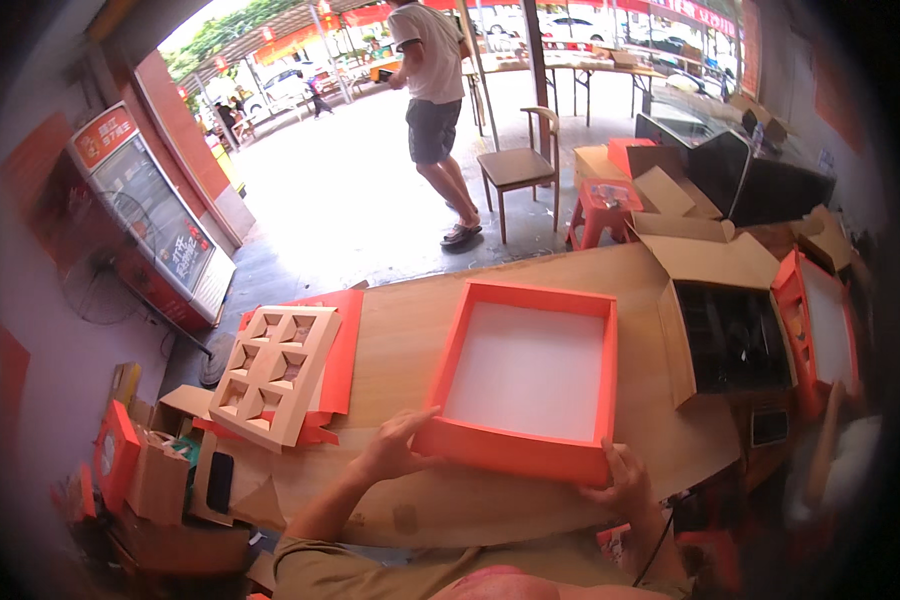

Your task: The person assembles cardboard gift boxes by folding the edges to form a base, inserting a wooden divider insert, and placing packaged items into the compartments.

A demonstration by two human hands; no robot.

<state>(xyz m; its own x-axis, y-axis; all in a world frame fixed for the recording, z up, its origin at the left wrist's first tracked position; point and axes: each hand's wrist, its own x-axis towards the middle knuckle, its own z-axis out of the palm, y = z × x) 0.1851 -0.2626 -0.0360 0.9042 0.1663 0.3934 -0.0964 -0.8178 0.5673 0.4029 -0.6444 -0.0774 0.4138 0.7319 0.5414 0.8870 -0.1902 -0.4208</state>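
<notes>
Two hands hold a red box (white-floored).

A shallow red box, white-bottomed, lies open on the table.

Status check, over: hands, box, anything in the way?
Left hand holding near-left corner, right hand near-right. Red box open, white base showing. Cardboard insert left, brown carton right, both apart from it.

From where I stand: daylight enters from outdoors, far side; pavement glares white. Red box in soft light. Left wall dimmer. Table edges bow; periphery vignettes to black, lower right hazy.
</notes>
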